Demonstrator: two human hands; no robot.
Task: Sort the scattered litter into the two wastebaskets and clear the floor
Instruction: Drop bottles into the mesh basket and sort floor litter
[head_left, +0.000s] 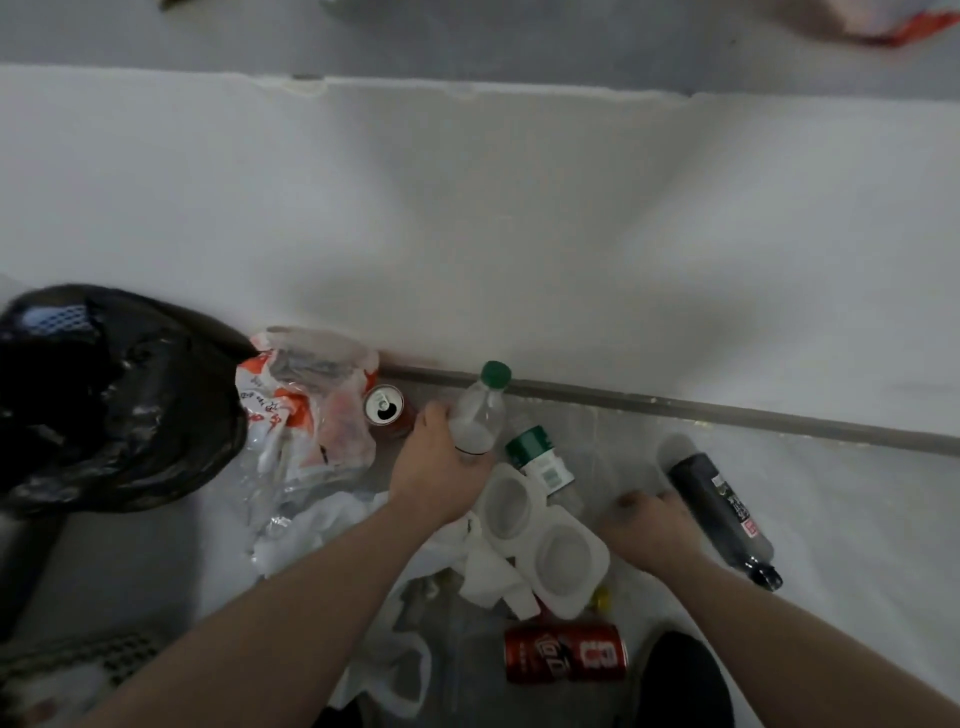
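Note:
My left hand (434, 467) grips a clear plastic bottle with a green cap (480, 410), its cap pointing away from me. My right hand (652, 525) reaches down between a second green-capped bottle (540, 462) and a dark bottle (719, 506) lying on the floor; its fingers are curled, and whether they hold anything is unclear. A white two-cup plastic tray (540, 535) lies between my hands. A wastebasket lined with a black bag (114, 405) stands at the left. Red cans lie near it (387, 413) and close to me (566, 654).
An orange-and-white wrapper with clear plastic (306, 410) lies beside the black-bagged basket. Crumpled white tissues (332, 525) and a clear bag (400, 670) lie near my arms. A white wall (519, 234) runs along the floor strip. A mesh basket edge (78, 660) shows at bottom left.

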